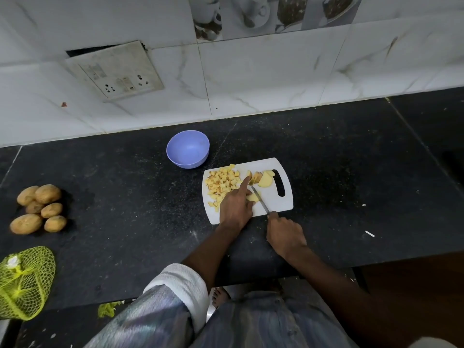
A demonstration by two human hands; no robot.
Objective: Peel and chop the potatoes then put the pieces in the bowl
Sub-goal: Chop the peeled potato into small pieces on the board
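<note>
pale yellow potato cubes (222,185) heaped on white cutting board (281,207)
</note>
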